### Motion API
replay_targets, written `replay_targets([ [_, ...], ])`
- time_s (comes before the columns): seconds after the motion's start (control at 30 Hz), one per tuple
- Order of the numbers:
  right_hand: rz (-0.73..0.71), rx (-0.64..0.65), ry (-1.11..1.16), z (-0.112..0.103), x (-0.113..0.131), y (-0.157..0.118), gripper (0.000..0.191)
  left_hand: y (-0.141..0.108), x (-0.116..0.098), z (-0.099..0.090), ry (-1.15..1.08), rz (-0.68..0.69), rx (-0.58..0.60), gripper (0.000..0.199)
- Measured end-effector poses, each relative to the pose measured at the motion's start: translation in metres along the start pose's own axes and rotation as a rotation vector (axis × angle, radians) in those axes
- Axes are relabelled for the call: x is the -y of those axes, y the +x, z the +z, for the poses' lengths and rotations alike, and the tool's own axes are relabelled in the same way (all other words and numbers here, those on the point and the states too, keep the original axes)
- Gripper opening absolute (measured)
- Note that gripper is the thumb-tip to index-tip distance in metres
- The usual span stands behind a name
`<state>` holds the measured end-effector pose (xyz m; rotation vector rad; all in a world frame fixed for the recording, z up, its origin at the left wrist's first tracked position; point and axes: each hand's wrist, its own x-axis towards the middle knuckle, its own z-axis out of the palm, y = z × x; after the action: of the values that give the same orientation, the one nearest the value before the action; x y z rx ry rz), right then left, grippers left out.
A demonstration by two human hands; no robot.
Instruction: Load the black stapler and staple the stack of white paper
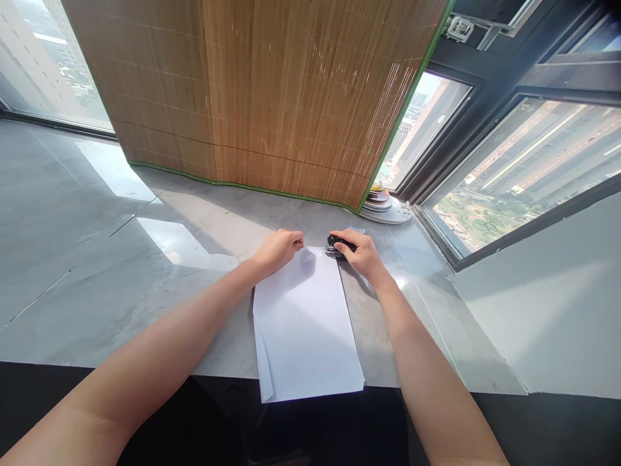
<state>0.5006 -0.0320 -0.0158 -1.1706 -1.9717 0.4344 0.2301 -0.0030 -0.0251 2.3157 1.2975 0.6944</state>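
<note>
A small stack of white paper lies on the grey counter, its near end hanging past the front edge. My right hand grips a black stapler, whose jaw end meets the paper's far right corner. Across from it, my left hand is closed at the far left corner of the paper, the fingers curled and seemingly pinching its far edge. The hand itself hides the fingertip contact. Near the lower left, one sheet edge is folded or shifted out of line.
A bamboo blind with green edging hangs just beyond my hands. Stacked plates stand behind its right lower corner. Dark-framed windows and a white wall are on the right. The counter has bright sunlit patches.
</note>
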Motion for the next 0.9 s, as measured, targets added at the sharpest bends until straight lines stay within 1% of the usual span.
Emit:
replay_targets([
  [0.23,-0.002,0.017,0.036,0.007,0.007,0.000,0.031,0.000,0.000,0.000,-0.006,0.027,0.010,0.023],
  [0.4,0.008,0.039,-0.038,0.010,0.009,0.000,0.032,0.000,0.001,0.000,-0.008,0.036,0.005,0.024],
  [0.67,0.023,0.067,-0.102,0.010,0.011,0.002,0.030,0.000,-0.001,-0.001,0.010,0.007,0.011,0.023],
  [0.77,0.048,0.091,-0.166,0.011,0.015,0.002,0.030,0.000,-0.002,-0.001,0.006,0.006,0.011,0.023],
  [0.9,0.098,0.145,-0.319,0.013,0.021,0.002,0.032,0.000,-0.004,-0.002,0.014,0.004,0.012,0.024],
])
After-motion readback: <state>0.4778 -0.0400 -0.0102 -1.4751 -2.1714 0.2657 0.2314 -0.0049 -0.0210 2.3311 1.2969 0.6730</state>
